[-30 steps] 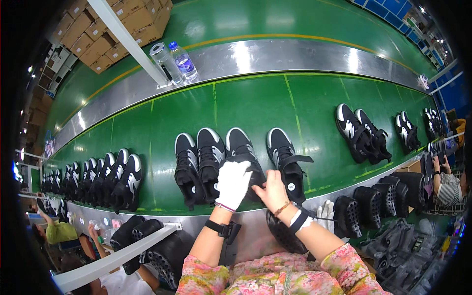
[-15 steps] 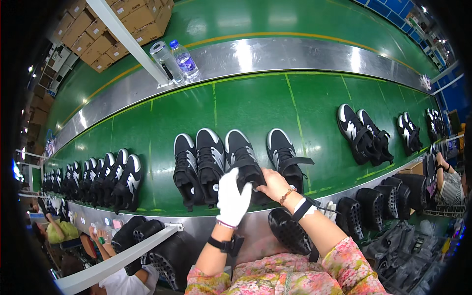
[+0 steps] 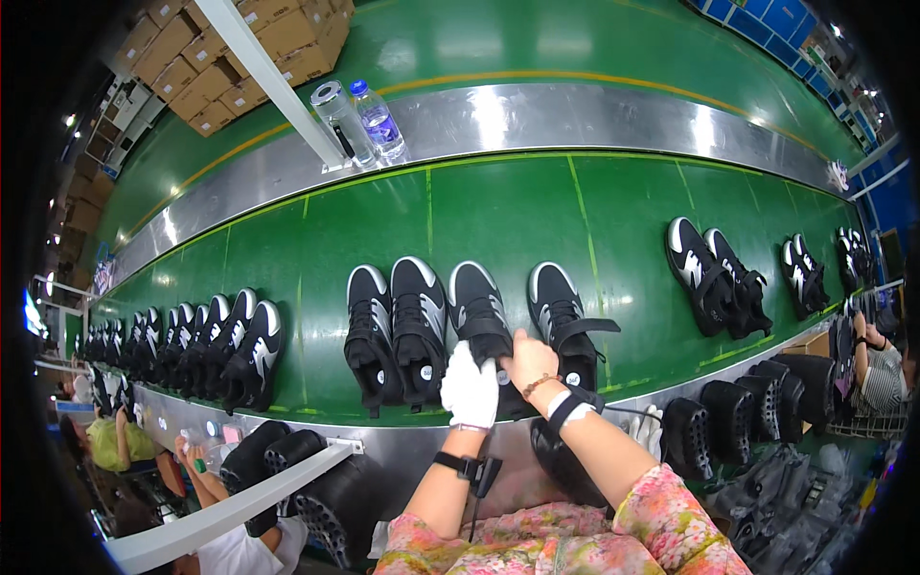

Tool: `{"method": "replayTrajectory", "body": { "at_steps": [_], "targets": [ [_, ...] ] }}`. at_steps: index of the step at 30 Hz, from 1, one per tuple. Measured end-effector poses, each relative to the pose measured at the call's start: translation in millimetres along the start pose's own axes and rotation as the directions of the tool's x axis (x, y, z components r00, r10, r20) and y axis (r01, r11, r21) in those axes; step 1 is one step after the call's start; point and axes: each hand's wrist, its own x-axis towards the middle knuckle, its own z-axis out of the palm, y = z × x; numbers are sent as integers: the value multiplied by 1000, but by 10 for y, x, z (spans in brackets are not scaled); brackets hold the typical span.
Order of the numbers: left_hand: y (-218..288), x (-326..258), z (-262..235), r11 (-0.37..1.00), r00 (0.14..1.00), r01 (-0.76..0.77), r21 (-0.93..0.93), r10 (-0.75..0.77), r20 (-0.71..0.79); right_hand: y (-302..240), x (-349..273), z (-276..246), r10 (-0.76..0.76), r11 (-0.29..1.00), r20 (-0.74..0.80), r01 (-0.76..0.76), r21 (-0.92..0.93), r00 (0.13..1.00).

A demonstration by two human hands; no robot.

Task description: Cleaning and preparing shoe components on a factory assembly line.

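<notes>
Green belt [image 3: 508, 220]: bears black shoes with silver trim, toes pointing away from the person.
Middle shoe [image 3: 475, 297]: on the belt, between a pair and a single shoe, both hands at its opening.
Left hand [image 3: 470, 386]: white-gloved, touching the rear left of the opening; fingertips partly hidden, so whether they are clamped on it I cannot tell.
Right hand [image 3: 532, 362]: bare, fingers curled against the right side of the opening; pinched together on it or not, I cannot tell.
Pair [image 3: 419, 292]: just left of the middle shoe, round white labels inside.
Single shoe [image 3: 554, 287]: just right, its strap sticking out rightward.
Row [image 3: 257, 350]: more shoes, well off to the left.
Bottle [image 3: 383, 129]: clear, blue-capped, upright on the metal ledge [image 3: 556, 120] beyond the belt.
Boxes [image 3: 297, 43]: brown, stacked at upper left.
</notes>
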Motion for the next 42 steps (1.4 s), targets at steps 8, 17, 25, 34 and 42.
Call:
{"method": "replayTrajectory", "body": {
  "at_steps": [8,17,25,34,42],
  "targets": [
    [-309,170,102,808,800,-586,67,589,-110,68,-17,-127,-149,785,-313,304,540,938],
    [-428,73,197,750,744,-661,22,660,-106,149,83,30,-297,738,-266,397,546,917],
    [-352,-188,-62,868,785,-496,-3,448,-427,181,107,21,-267,734,-170,315,602,948],
    [-385,11,-94,942,992,-99,320,118,-41,94,107,-48,-310,776,-96,309,550,946],
    [-586,-100,141,946,946,-188,263,247,-212,62,100,11,-304,782,-181,353,514,935]
  ]
}}
